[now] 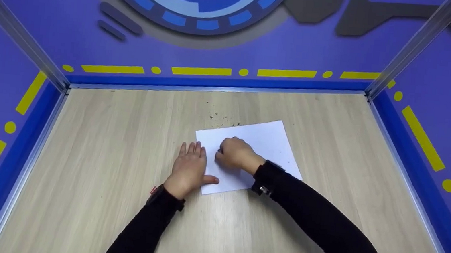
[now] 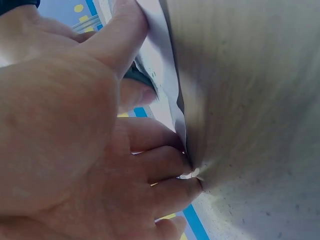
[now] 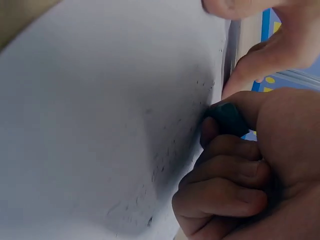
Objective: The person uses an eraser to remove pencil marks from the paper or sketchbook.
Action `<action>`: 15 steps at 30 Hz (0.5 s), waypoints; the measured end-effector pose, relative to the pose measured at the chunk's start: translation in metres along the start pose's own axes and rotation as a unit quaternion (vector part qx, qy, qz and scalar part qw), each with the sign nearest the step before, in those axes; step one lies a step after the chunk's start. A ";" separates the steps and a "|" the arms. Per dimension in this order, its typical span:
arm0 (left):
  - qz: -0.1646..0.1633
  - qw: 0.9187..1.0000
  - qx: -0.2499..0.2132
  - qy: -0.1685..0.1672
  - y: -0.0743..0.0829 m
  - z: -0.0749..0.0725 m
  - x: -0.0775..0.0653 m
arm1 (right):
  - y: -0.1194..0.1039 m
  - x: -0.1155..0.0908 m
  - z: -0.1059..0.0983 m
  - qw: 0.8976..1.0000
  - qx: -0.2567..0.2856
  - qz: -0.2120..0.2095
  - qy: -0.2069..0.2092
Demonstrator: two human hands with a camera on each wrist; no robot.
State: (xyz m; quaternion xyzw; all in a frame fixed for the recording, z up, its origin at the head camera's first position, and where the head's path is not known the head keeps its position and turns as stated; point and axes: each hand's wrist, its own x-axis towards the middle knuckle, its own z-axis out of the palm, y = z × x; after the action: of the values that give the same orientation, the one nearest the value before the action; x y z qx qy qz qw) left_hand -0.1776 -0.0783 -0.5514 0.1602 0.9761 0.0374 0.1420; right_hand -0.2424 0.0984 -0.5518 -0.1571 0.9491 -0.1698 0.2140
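A white sheet of paper (image 1: 268, 142) lies at a slant on the wooden table. My left hand (image 1: 190, 168) presses on its left edge with fingers straight and thumb spread over the paper. On the sheet, my right hand (image 1: 237, 153) is curled around a small dark green eraser (image 3: 231, 119), pinched between thumb and fingers. Most of the eraser is hidden by the hand in the head view. Dark crumbs (image 3: 162, 160) are scattered over the paper in the right wrist view, beside a faint grey smudge.
More dark crumbs (image 1: 212, 116) lie on the table (image 1: 128, 135) just beyond the paper's far edge. Purple and blue panels (image 1: 199, 56) with yellow marks wall the table at the back and both sides, with metal posts at the corners.
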 end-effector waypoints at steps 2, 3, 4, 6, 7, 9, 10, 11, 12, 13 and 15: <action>-0.003 1.000 0.003 -0.002 0.000 -0.001 0.000 | 0.010 -0.003 -0.004 1.000 0.010 0.006 0.008; -0.004 1.000 0.005 -0.003 0.001 -0.001 0.000 | 0.017 -0.006 -0.006 1.000 0.019 0.010 0.011; -0.005 1.000 0.007 -0.005 0.001 -0.002 0.001 | 0.026 -0.009 -0.009 0.999 0.032 0.015 0.015; -0.004 1.000 0.008 -0.009 0.001 -0.002 0.001 | 0.048 -0.017 -0.015 0.998 0.056 0.024 0.025; -0.003 1.000 0.006 -0.011 0.001 -0.002 0.001 | 0.061 -0.021 -0.018 0.997 0.069 0.029 0.030; -0.002 1.000 0.004 -0.016 0.001 -0.002 0.002 | 0.087 -0.031 -0.024 0.994 0.090 0.042 0.041; -0.002 1.000 0.003 -0.018 0.001 -0.001 0.002 | 0.099 -0.036 -0.027 0.993 0.097 0.049 0.047; -0.002 1.000 0.002 -0.019 0.002 -0.001 0.002 | 0.110 -0.040 -0.030 0.992 0.100 0.054 0.055; -0.003 1.000 -0.001 -0.020 0.002 -0.001 0.002 | 0.120 -0.045 -0.032 0.991 0.104 0.064 0.061; -0.003 1.000 -0.005 -0.020 0.001 0.000 0.002 | 0.128 -0.048 -0.035 0.990 0.103 0.072 0.065; -0.003 1.000 -0.010 -0.022 0.001 0.001 0.001 | 0.142 -0.054 -0.037 0.989 0.100 0.087 0.071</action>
State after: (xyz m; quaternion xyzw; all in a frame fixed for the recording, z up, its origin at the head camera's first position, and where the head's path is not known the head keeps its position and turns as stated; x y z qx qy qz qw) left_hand -0.1777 -0.0770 -0.5527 0.1567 0.9728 0.0434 0.1649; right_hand -0.2452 0.2546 -0.5562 -0.0390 0.9502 -0.2549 0.1747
